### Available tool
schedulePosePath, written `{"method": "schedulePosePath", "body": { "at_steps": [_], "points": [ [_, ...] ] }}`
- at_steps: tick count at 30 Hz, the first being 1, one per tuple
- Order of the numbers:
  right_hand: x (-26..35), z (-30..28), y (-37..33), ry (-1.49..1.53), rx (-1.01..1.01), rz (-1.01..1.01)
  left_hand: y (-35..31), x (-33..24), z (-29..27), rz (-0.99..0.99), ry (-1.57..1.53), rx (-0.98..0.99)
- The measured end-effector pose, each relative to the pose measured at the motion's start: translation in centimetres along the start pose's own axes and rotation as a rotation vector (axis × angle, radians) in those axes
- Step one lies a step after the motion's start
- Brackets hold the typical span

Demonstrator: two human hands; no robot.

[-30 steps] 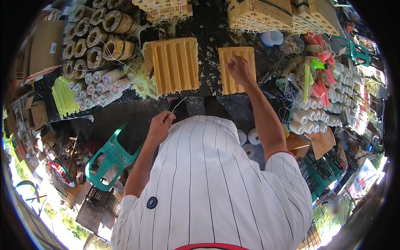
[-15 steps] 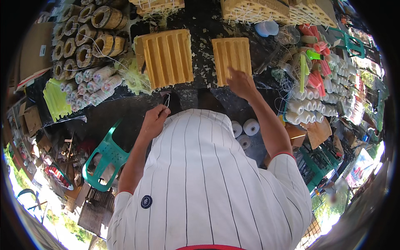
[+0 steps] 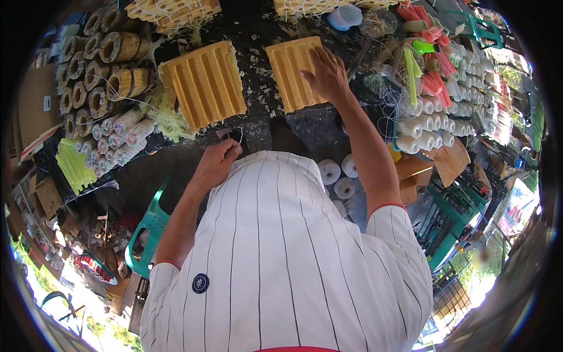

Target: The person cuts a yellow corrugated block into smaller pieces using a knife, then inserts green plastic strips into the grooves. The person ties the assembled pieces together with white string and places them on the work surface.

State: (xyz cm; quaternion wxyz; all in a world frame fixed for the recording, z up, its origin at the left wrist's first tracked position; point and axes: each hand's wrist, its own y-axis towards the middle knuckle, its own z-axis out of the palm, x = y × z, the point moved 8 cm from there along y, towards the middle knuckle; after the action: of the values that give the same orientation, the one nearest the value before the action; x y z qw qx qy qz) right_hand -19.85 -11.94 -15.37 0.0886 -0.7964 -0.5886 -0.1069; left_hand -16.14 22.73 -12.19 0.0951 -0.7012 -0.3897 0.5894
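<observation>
A yellow-brown grooved block (image 3: pixel 288 73) lies near the table's front edge. My right hand (image 3: pixel 329 75) rests over its right side with fingers stretched and apart, hiding part of the grooves. A larger grooved yellow block (image 3: pixel 206 88) stands to the left, tilted, with another piece partly under its left side. Below it, in front of the table edge, my left hand (image 3: pixel 218 161) is closed, a looped white string (image 3: pixel 240 135) sticking up from its fingers. What else those fingers may hold is hidden.
Hollow wooden-looking tubes (image 3: pixel 123 47), wrapped bundles (image 3: pixel 126 132) and yellow-green strips (image 3: pixel 73 164) crowd the left. White spools (image 3: pixel 419 132), pink-red pieces (image 3: pixel 437 85) and a light-blue cup (image 3: pixel 345 17) occupy the right. More yellow blocks (image 3: pixel 176 10) sit at the back. A green chair (image 3: pixel 151 226) stands lower left.
My right hand has reached farther over the right-hand block, its fingers now lying on it. The view has shifted, with the table's things appearing farther left. My left hand still holds the string.
</observation>
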Motion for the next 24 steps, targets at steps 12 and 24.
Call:
{"method": "schedulePosePath", "body": {
  "at_steps": [12,24],
  "points": [
    [-1.1,-0.1,-6.0,0.054,0.378,0.083,1.3,-5.6,1.5,0.046,0.066,-0.001],
    [4.5,-4.1,-14.0,0.475,0.455,0.148,4.4,-13.8,6.4,0.240,0.262,0.253]
  ]
}}
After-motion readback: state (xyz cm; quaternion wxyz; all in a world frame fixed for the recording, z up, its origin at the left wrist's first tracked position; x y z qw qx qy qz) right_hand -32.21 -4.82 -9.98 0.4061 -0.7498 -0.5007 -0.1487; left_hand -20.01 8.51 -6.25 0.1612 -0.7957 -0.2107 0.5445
